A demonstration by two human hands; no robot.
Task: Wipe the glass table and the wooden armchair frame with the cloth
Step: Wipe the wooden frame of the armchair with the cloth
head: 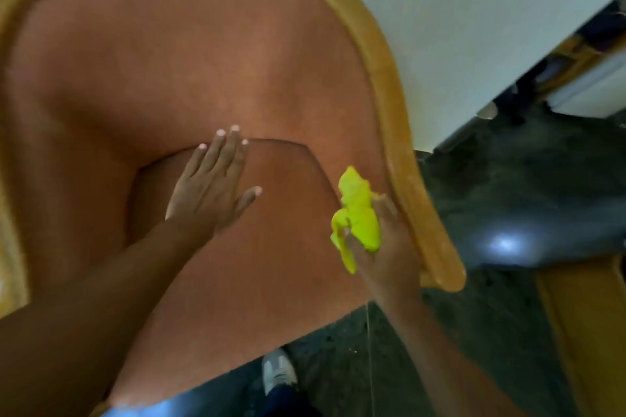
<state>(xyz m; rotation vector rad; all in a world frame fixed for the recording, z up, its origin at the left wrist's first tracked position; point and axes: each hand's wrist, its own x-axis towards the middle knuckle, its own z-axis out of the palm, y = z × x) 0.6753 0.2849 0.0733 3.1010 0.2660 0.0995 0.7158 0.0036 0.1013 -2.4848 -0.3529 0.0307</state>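
Note:
An armchair fills the view, with brown-orange upholstery [189,71] and a curved light wooden frame [399,132] that runs over the back and down the right arm. My left hand [210,186] lies flat and open on the seat cushion, fingers toward the backrest. My right hand [382,240] is closed around a bunched yellow-green cloth [359,210] and sits against the inner side of the right wooden arm. The picture is blurred around this hand. The glass table is not in view.
A white wall [474,27] stands behind the chair. Dark speckled floor [508,200] lies to the right, with a bright light reflection. Another wooden piece [589,332] shows at the lower right edge. My shoe [279,371] is below the seat's front edge.

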